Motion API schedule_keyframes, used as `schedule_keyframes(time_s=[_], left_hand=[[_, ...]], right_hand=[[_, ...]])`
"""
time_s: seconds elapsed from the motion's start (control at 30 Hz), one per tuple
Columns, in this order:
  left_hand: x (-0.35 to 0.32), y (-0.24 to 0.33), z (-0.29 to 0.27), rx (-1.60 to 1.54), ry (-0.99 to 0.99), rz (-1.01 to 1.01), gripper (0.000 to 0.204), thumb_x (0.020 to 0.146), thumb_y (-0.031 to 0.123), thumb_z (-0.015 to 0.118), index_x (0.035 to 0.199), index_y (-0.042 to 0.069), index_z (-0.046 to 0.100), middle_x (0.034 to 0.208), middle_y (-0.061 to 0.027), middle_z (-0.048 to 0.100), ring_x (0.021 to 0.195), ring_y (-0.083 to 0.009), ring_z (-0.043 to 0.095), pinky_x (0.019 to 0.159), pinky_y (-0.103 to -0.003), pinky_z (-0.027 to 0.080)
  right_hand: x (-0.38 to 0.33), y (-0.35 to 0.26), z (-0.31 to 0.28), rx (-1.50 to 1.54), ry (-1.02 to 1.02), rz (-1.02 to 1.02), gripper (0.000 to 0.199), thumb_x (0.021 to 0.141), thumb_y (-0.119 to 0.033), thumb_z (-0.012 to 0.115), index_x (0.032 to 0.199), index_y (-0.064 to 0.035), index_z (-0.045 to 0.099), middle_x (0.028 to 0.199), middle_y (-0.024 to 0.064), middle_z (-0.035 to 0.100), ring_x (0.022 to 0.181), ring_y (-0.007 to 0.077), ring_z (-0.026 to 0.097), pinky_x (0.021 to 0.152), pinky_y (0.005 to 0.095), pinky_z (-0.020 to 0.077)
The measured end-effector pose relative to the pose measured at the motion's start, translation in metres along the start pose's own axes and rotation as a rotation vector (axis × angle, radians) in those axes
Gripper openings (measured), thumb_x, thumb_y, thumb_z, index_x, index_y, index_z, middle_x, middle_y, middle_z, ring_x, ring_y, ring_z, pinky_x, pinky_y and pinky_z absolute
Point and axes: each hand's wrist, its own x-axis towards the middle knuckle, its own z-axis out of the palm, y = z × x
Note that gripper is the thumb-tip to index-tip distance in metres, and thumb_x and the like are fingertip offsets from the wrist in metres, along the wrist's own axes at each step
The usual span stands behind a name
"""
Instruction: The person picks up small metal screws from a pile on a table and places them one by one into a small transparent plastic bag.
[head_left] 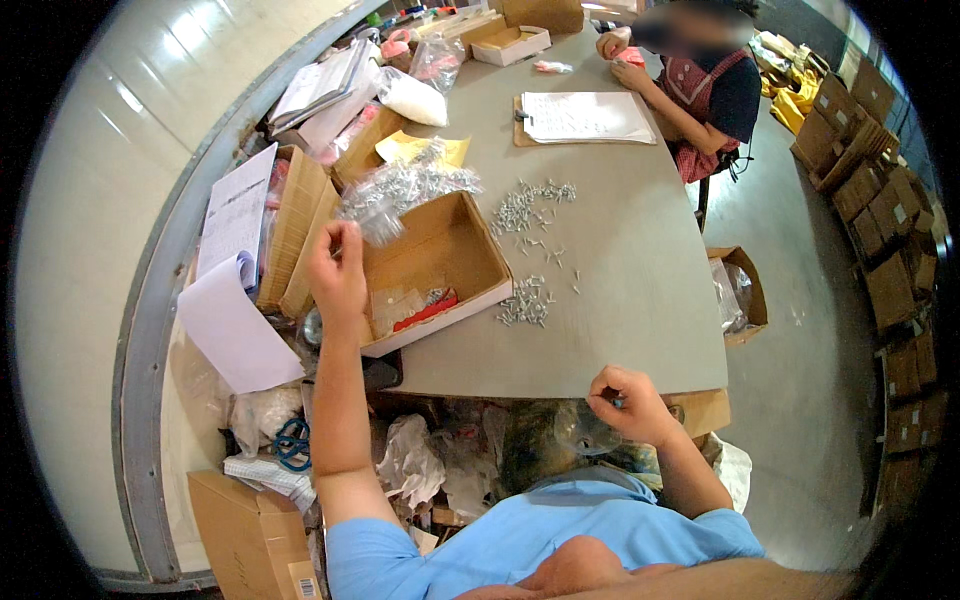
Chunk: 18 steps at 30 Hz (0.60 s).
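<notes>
At the left, my left hand point(338, 272) is raised beside an open cardboard box point(440, 235), fingers pinched on a small clear plastic bag point(381, 226); the grip itself is partly hidden. Small bags filled with screws point(415, 183) lie heaped at the box's far edge. Inside the box are a red strip point(425, 312) and clear plastic pieces point(397, 308). My right hand point(632, 403) is curled closed over the table's near edge; whatever its fingers hold is too small to make out. Loose screws lie in a far pile point(522, 208) and a nearer pile point(526, 303) right of the box.
Across the grey table point(620, 270), a co-worker point(700, 100) handles something red. A clipboard with papers point(590, 117) lies nearby. Cartons and papers point(238, 215) crowd the left side. Below the edge are scissors point(292, 444) and crumpled plastic point(410, 460); an open carton point(738, 295) stands at right.
</notes>
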Motion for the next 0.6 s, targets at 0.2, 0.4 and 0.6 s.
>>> schedule_keyframes(time_s=[0.2, 0.4, 0.6], left_hand=[[0.006, -0.068, 0.007, 0.740, -0.801, -0.088, 0.029, 0.077, 0.025, 0.070, 0.095, 0.003, 0.064, 0.094, -0.0187, 0.065, 0.090, -0.0318, 0.063, 0.075, -0.039, 0.049], [-0.017, -0.106, 0.012, 0.919, -1.180, 0.049, 0.024, 0.077, 0.018, 0.068, 0.096, 0.004, 0.063, 0.093, -0.0191, 0.065, 0.092, -0.0363, 0.061, 0.080, -0.043, 0.049], [-0.011, -0.079, 0.017, 0.761, -0.927, -0.149, 0.018, 0.078, 0.013, 0.064, 0.093, 0.003, 0.062, 0.083, -0.0172, 0.066, 0.082, -0.0352, 0.063, 0.071, -0.042, 0.049]], right_hand=[[0.016, 0.013, -0.011, -0.291, 0.009, 0.031, 0.013, 0.078, -0.007, 0.062, 0.091, -0.0033, 0.060, 0.089, 0.0153, 0.059, 0.086, 0.0330, 0.059, 0.074, 0.0396, 0.0483], [0.074, 0.049, -0.030, -0.616, 0.101, 0.008, 0.035, 0.078, -0.006, 0.054, 0.112, -0.0047, 0.059, 0.111, 0.0195, 0.055, 0.107, 0.0384, 0.050, 0.094, 0.0432, 0.0426], [0.168, 0.082, -0.014, -0.675, 0.207, -0.046, 0.042, 0.079, -0.013, 0.054, 0.120, -0.0055, 0.056, 0.126, 0.0216, 0.051, 0.122, 0.0388, 0.041, 0.103, 0.0464, 0.0331]])
